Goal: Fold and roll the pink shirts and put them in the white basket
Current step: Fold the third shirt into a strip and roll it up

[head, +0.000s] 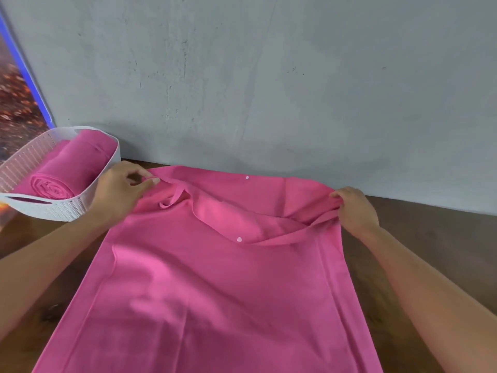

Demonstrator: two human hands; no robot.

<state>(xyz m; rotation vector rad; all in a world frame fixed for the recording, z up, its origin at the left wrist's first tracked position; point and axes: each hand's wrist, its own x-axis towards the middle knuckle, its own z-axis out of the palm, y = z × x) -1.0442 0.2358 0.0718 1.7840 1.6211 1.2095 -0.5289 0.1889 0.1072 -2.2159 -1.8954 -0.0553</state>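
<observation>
Pink shirt [215, 278] lies flat on a wooden table [430, 238]. Left hand [121, 192] pinches its far-left edge w/ thumb & fingers; right hand [355, 208] grips the far-right edge, fingers curled. White basket [61, 211] sits at far left, holding rolled pink shirts [67, 170].

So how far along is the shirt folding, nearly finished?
Partly. The white basket already holds rolled pink shirts, at least one, maybe two. Another pink shirt lies spread on the wooden table, with the left hand and right hand pinching its far edge. It is not yet rolled or put in the basket.
</observation>
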